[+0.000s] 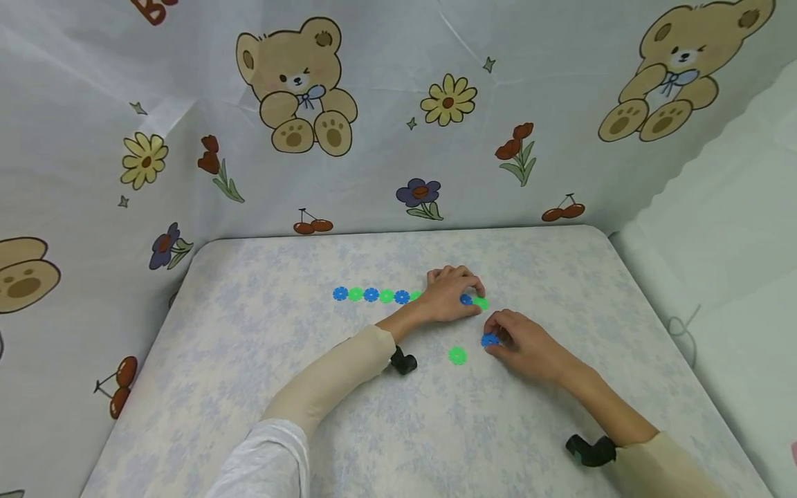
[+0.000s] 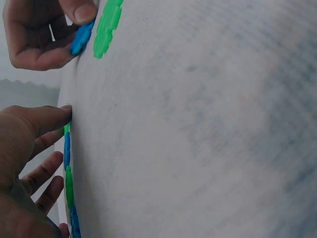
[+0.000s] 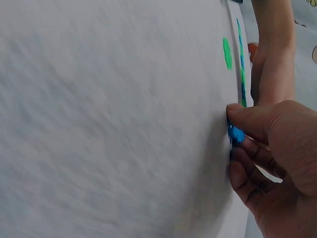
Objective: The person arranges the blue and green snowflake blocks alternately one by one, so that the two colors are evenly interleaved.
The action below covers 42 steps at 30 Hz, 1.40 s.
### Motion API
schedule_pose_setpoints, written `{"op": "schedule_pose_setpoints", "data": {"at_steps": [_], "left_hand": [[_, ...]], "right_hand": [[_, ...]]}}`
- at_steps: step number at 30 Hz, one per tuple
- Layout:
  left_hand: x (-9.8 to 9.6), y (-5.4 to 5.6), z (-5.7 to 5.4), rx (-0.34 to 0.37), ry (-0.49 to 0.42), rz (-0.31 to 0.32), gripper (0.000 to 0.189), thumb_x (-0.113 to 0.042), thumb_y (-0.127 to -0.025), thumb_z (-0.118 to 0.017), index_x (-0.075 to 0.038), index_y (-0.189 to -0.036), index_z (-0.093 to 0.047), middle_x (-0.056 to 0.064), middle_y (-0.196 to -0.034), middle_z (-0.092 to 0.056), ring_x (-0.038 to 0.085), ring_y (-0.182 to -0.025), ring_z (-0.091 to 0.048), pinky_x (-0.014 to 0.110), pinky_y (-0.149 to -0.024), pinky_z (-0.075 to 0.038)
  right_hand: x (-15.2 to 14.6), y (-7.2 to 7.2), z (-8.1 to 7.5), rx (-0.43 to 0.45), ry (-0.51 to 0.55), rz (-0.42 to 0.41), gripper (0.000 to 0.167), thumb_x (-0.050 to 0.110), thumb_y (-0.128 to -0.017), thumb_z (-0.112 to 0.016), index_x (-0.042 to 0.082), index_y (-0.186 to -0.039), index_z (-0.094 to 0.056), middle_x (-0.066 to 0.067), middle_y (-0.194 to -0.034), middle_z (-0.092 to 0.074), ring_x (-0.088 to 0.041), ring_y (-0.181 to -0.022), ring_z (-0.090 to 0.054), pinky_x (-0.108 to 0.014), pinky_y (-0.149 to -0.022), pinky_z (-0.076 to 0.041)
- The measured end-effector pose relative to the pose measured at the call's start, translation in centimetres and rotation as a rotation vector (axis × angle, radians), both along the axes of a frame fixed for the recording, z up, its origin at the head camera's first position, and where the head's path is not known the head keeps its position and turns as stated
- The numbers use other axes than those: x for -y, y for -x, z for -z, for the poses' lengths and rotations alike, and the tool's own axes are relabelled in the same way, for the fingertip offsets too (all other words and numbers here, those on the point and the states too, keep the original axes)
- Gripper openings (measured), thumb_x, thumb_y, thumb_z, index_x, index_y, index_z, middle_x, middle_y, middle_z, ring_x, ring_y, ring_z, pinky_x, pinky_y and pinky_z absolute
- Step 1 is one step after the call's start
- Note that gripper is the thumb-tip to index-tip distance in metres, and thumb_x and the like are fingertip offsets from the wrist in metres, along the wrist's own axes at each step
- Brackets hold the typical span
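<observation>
A row of notched plastic discs, alternating blue (image 1: 371,294) and green (image 1: 387,296), runs across the table and passes under my left hand (image 1: 447,296). My left thumb and index finger pinch the edges of the green disc (image 1: 481,303) at the row's right end. The palm hides part of the row. Nearer to me, my right hand (image 1: 523,344) pinches a blue disc (image 1: 490,339) between thumb and fingers; the right wrist view shows this blue disc (image 3: 237,133) tilted in the grip. A loose green disc (image 1: 457,355) lies flat to the left of my right hand.
The pale mottled table (image 1: 249,346) ends at a back edge against a printed curtain (image 1: 373,124) with bears and flowers. Dark wrist cameras (image 1: 403,361) are worn on both forearms. A thin cable (image 1: 685,332) hangs beyond the right edge.
</observation>
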State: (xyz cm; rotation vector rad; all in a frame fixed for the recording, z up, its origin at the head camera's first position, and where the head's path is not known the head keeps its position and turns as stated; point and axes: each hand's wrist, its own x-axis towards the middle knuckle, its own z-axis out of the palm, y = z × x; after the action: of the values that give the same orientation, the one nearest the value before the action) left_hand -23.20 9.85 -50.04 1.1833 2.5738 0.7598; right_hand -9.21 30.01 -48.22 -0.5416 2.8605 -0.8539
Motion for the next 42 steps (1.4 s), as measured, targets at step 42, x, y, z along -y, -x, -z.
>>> {"op": "schedule_pose_setpoints", "data": {"at_steps": [42], "left_hand": [[-0.1,0.2,0.3,0.011,-0.010,-0.020,0.025,-0.041,-0.101,-0.076,-0.032,-0.124,-0.071,-0.007,-0.143,-0.058,0.023,-0.137,-0.049,0.057,-0.120,-0.024]], "right_hand": [[-3.3,6.4,1.6,-0.060,0.033,0.152,0.029,0.024,-0.102,-0.077,0.005,-0.122,-0.071,-0.013,-0.115,-0.068,-0.023,-0.098,-0.066,-0.035,-0.086,-0.055]]}}
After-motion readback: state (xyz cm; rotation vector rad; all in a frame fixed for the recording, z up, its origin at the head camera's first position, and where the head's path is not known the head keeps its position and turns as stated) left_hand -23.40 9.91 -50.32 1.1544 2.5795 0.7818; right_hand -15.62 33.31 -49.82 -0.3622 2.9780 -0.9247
